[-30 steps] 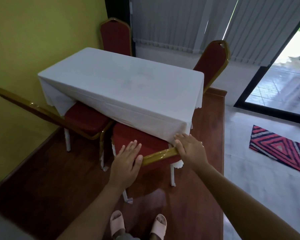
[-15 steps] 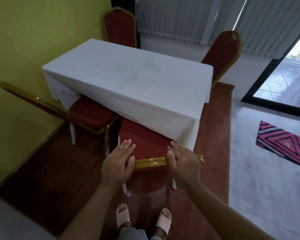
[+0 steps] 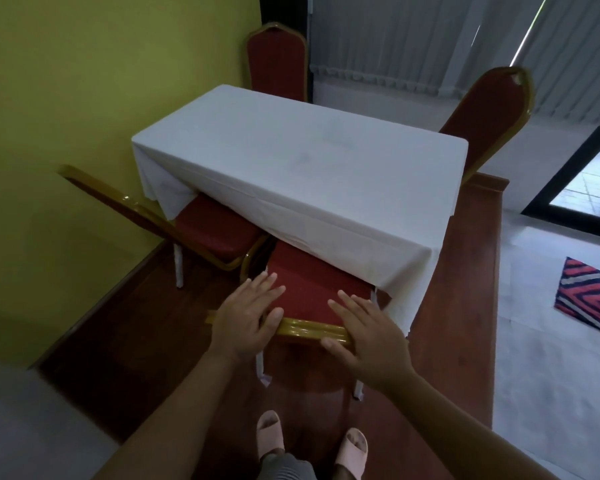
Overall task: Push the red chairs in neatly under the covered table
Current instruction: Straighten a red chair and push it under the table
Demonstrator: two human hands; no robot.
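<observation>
Front of the near chair's seat point(image 3: 312, 289) tucked out of sight beneath the white cloth point(image 3: 302, 161), likewise the left chair's point(image 3: 212, 230); table legs fully draped. Far chairs point(image 3: 278, 64) showing only their backs above the tabletop's far edge. Striped rug point(image 3: 589, 299) cut off at the right edge, forearms at the bottom.

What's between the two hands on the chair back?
Head view: only a bare stretch of the chair's gold top rail lies between left hand and right hand.
</observation>
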